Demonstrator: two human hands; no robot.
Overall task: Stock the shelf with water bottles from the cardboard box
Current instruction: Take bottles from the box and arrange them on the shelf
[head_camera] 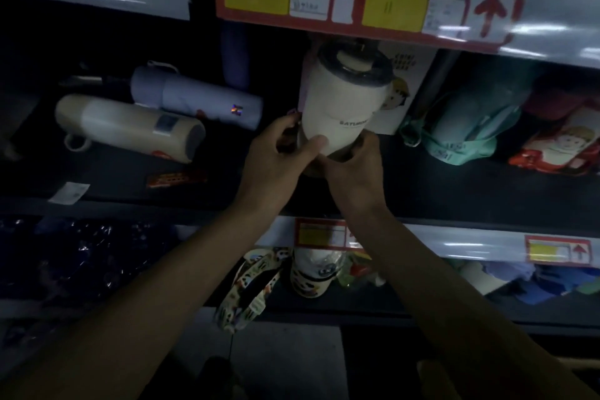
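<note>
Bottle: smooth cream cylinder, dark round lid | left hand, right hand: fingers curled round base

Both bare forearms reach forward, converging; left grip and right grip, close together, curl round the base of the white bottle.
</note>
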